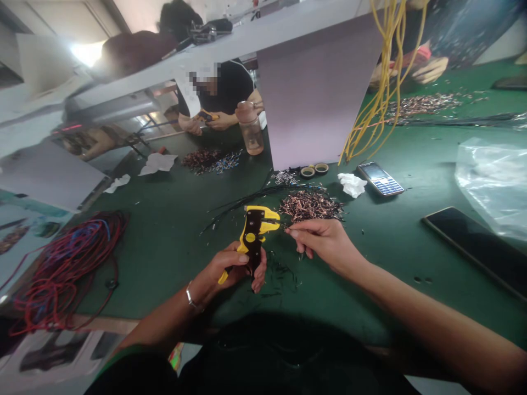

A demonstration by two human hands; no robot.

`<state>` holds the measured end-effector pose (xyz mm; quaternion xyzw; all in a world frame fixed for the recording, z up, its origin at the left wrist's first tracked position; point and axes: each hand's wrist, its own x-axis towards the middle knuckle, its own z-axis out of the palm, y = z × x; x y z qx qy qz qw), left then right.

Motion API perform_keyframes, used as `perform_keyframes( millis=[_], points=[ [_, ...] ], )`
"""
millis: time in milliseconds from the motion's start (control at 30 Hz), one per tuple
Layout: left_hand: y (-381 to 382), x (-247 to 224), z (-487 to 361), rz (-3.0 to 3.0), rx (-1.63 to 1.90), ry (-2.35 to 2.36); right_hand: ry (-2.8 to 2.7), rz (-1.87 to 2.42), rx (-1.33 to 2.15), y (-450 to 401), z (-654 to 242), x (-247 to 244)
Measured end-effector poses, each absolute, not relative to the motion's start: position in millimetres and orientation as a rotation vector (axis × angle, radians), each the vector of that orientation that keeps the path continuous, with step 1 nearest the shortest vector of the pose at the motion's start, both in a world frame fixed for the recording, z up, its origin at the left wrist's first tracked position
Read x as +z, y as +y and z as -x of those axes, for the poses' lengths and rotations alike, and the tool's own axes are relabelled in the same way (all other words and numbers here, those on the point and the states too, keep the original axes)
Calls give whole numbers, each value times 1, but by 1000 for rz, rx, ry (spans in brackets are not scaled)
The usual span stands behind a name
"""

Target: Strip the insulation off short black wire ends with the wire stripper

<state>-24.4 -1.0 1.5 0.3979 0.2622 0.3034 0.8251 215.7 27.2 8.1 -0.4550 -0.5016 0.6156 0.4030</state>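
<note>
- Left hand (231, 259) is wrapped around the handles of a yellow-and-black stripper (252, 236), which sits at its 1 o'clock, nose aimed at about 3. Can't tell how hard it's squeezing.
- Right hand (323, 241) is in a tight pinch, on what looks like a short wire (285, 228), at 3 o'clock from the stripper, right by the nose. Too small to see if it's actually in.
- Main risk imo: fingertips are super close to that nose, so a squeeze with the wire held too short could nip skin.
- Wire going in crooked or too deep? You'd probably nick copper or strip too much.
- Pile (310, 206) is at the right hand's 12 o'clock, almost under the work, so a loose pinch could lose a piece in there.
- Black scraps (282, 274) litter the surface (173, 236) at the stripper's 5 o'clock; a sleeve or wrist could drag those into the pile.
</note>
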Motion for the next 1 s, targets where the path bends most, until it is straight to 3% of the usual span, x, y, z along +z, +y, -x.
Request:
perform_keyframes(
  millis=[1000],
  points=[
    [1, -3, 28, -813, 649, 545, -1308, 1200, 1475, 30, -217, 8]
  ],
)
